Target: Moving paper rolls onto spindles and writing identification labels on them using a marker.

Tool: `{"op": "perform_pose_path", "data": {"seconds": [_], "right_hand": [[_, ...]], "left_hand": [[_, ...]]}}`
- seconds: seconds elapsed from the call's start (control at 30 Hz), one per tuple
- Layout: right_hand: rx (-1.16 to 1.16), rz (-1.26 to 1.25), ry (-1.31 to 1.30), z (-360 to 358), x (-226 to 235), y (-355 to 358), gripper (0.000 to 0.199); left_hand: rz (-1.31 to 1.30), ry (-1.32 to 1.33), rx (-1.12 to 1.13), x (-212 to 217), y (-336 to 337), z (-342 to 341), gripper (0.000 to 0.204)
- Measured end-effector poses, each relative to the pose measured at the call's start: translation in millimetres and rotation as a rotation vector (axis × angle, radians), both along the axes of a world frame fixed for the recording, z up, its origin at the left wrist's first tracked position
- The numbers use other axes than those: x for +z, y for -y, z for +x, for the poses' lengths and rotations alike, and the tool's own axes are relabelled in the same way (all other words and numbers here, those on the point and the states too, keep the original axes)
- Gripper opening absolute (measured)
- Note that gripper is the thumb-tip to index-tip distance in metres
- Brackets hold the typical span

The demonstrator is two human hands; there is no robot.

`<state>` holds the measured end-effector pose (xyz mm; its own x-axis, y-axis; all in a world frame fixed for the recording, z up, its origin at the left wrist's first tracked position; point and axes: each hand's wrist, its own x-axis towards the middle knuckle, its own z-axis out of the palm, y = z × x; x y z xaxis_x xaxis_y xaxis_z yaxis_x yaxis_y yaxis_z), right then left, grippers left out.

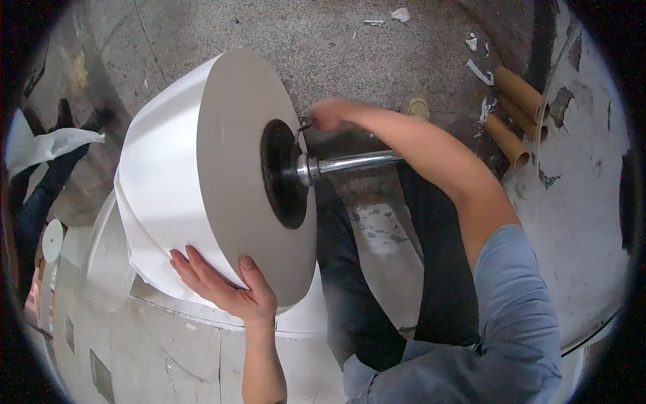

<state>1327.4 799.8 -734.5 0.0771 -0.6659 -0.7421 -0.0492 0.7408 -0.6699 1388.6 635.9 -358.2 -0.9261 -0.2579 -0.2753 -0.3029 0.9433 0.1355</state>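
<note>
Two hands are in view at one large white roll. The left hand (232, 289) is spread, its fingers lying along the curved white side and its thumb at the edge of the flat end face. The right hand (328, 113) is curled into a fist about one slim dark tool (304, 128); the tool reaches toward the hub, and its exact contact there is too small to tell.

The white roll (249, 202) is located ahead of the person and to the left, its flat face turned to the right. One black round hub (274, 175) sits in the centre of that face. One bright metal shaft (356, 161) extends from the hub, through one metal collar (307, 170), and passes toward the right forearm. A loose fold of sheet (151, 259) hangs at the roll's lower left.

Three brown cardboard tubes (508, 140) lie together at the right. The nearest shows one open end; its contents cannot be made out. Several white scraps (480, 71) lie on the speckled grey floor (269, 27). One small white disc (52, 241) stands at the far left.
</note>
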Motion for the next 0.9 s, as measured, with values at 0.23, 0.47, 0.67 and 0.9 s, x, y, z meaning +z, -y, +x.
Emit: {"op": "perform_pose_path", "data": {"seconds": [0.23,0.47,0.67,0.9], "right_hand": [[-0.241,0.105,-0.204,9.1,42.4,-0.8,0.030],[-0.253,0.101,-0.162,6.7,41.5,-1.1,0.043],[-0.292,0.078,-0.210,19.9,31.5,-3.6,0.043],[-0.626,0.182,0.193,72.3,12.1,-10.0,0.044]], "left_hand": [[-0.002,0.004,0.007,-1.0,2.0,-0.8,0.066],[0.022,-0.005,0.000,-2.6,0.6,-1.2,0.064],[0.067,-0.024,0.021,-3.0,-0.4,-3.6,0.062],[0.069,-0.004,0.039,-6.3,3.0,2.9,0.064]]}}
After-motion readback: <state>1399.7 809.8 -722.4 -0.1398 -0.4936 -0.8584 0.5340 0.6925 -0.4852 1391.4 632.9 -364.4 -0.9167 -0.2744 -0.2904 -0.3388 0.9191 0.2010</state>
